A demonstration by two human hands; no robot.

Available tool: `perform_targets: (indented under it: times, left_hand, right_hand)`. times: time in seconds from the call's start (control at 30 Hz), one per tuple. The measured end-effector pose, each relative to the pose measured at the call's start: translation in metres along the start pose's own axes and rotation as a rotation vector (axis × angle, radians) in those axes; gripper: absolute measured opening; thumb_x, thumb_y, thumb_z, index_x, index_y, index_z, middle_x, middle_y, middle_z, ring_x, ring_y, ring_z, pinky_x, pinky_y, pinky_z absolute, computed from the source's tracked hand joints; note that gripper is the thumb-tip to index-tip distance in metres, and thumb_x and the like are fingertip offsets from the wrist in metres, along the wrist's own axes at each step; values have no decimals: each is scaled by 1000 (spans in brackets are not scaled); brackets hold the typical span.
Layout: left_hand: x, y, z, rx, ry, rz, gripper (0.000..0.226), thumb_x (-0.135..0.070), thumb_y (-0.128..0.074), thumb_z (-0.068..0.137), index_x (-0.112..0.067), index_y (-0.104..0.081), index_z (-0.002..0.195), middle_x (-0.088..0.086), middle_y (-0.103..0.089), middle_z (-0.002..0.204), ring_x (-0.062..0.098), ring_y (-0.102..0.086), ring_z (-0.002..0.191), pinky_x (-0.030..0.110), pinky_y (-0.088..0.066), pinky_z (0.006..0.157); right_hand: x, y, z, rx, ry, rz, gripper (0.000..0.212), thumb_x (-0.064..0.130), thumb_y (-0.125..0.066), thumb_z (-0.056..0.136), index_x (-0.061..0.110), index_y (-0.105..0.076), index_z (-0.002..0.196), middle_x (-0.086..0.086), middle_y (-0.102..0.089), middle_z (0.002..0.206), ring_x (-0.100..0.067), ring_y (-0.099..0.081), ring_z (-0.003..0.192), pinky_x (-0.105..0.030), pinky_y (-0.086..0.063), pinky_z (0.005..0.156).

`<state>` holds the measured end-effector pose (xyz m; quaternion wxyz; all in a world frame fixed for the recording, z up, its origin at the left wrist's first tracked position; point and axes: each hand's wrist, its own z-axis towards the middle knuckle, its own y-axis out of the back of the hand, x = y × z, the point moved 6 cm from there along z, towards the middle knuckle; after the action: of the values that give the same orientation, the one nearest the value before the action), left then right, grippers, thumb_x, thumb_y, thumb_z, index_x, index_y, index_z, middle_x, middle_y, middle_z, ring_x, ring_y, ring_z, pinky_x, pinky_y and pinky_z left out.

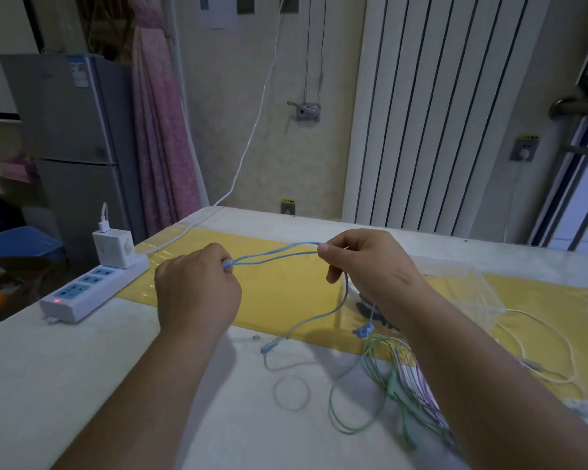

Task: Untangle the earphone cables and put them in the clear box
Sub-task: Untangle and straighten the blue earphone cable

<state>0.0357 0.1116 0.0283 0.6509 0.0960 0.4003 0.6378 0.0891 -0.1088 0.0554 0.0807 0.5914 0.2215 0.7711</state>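
A light blue earphone cable is stretched as a doubled strand between my hands above the table. My left hand pinches its folded end. My right hand pinches the other end, and the rest of the blue cable hangs down to its plug on the table. A green earphone cable and a pink one lie tangled near my right forearm. The clear box stands to the right, partly behind my right arm, with something dark inside.
A white power strip with a charger block lies at the table's left edge, its white cord running up the wall. A yellow mat covers the middle of the table. A white cable loops at the right. A small clear ring lies near me.
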Motion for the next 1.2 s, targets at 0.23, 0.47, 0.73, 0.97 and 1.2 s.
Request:
perform_targets:
  times: [0.23, 0.47, 0.73, 0.97, 1.2]
  left_hand:
    - [-33, -17, -18, 429, -20, -492, 49, -19, -56, 70, -38, -62, 115, -18, -67, 103, 8, -62, 94, 29, -49, 78]
    - [-37, -22, -22, 515, 97, -697, 21, -34, -53, 69, -39, -68, 84, -7, -72, 78, 19, -67, 83, 47, -55, 81]
    - [-37, -25, -20, 448, 50, -613, 10, -31, -68, 80, -27, -64, 73, -4, -67, 68, 22, -63, 69, 46, -54, 69]
    - [-12, -10, -9, 125, 270, -656, 16, -22, -54, 95, -17, -56, 80, 6, -66, 65, 4, -62, 52, 36, -49, 63]
    - [0, -10, -4, 14, 250, -572, 14, -36, -58, 91, -31, -56, 79, -4, -55, 63, 26, -59, 62, 37, -47, 58]
  right_hand:
    - [-3, -10, -1, 38, 11, -61, 34, 31, -67, 88, -3, -63, 86, -6, -40, 64, -9, -26, 39, -18, -22, 38]
    - [-4, -17, 0, 37, 47, -155, 23, 31, -68, 87, 11, -67, 75, 8, -39, 46, -6, -30, 36, -19, -26, 39]
    - [-2, -21, -1, 81, 37, -138, 24, 38, -70, 84, 17, -66, 72, 4, -44, 52, -14, -35, 45, -24, -29, 48]
    - [-4, -15, -5, 215, -38, -193, 35, 44, -66, 87, 10, -71, 79, 5, -60, 57, -3, -32, 29, -15, -26, 36]
    - [-11, -23, -9, 375, -107, -470, 37, 46, -51, 96, 20, -66, 75, 5, -70, 65, 1, -45, 40, -26, -33, 54]
